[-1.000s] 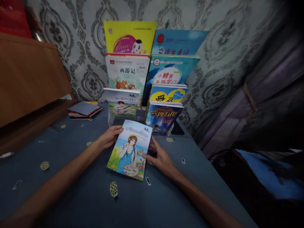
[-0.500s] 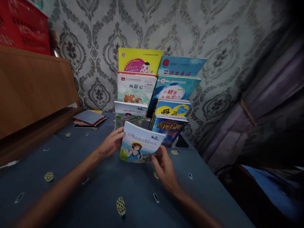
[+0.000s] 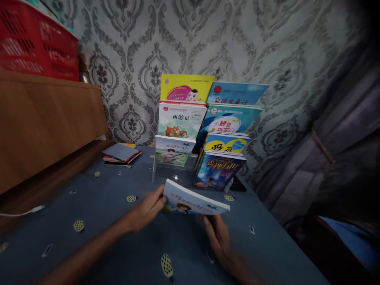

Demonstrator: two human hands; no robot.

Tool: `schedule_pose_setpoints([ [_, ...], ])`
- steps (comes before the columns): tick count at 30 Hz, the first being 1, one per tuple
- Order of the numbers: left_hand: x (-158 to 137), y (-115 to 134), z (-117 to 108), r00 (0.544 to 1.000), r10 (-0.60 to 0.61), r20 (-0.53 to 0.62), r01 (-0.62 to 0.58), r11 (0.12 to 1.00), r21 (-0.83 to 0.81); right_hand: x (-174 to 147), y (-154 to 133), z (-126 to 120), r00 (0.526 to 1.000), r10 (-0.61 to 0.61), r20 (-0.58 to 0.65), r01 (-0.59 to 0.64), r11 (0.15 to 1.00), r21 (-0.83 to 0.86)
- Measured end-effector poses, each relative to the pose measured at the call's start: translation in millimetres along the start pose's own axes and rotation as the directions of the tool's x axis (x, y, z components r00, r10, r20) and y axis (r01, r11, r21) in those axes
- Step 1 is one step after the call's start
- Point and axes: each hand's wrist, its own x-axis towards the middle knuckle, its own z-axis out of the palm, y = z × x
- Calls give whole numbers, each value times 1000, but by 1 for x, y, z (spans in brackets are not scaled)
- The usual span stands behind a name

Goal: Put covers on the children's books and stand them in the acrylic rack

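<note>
Far left: red basket point(image 3: 56, 51) on the cabinet point(image 3: 50, 114), then a white cable end point(image 3: 37, 208) on the table point(image 3: 103, 237). Loose pile point(image 3: 121, 152) near the cabinet, edges not squared; a bump could slide it.

Left hand point(image 3: 151, 208): closed on the left edge of the book point(image 3: 192, 200), thumb on the cover side. Book is up in front of the rack point(image 3: 175, 174), tipped back so the cover is foreshortened, right end lower than left. Looks just short of the rack, contact not visible.

Clear front slot of the rack shows under the grey-green book point(image 3: 175, 156). Risk: if the held book goes forward at this slant, its low corner could catch the rack lip or knock the dark blue book point(image 3: 221, 170) on the right.

Right hand point(image 3: 218, 233): part-curled at the book's lower right edge, fingertips partly hidden. Can't tell if it pinches or just props. If only propping, the book could swing about the left-hand pinch.

Dark slab point(image 3: 239, 185) beside the rack, right end.
</note>
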Motion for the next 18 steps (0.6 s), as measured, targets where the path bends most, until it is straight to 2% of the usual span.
schedule_pose_setpoints([
  [5,-20,0,6,1000,2,-19,2,981,193,-2,-1,1,1000,-23,17,23,1000,-12],
  [10,-10,9,0,995,52,-84,-31,970,240,15,-1,7,995,-93,-16,94,995,25],
  [13,8,18,-16,985,106,-136,-65,958,280,45,-10,6,989,-147,1,147,989,35],
  [18,52,41,-55,936,250,-248,-138,908,395,125,-43,-9,958,-280,-54,281,959,22],
])
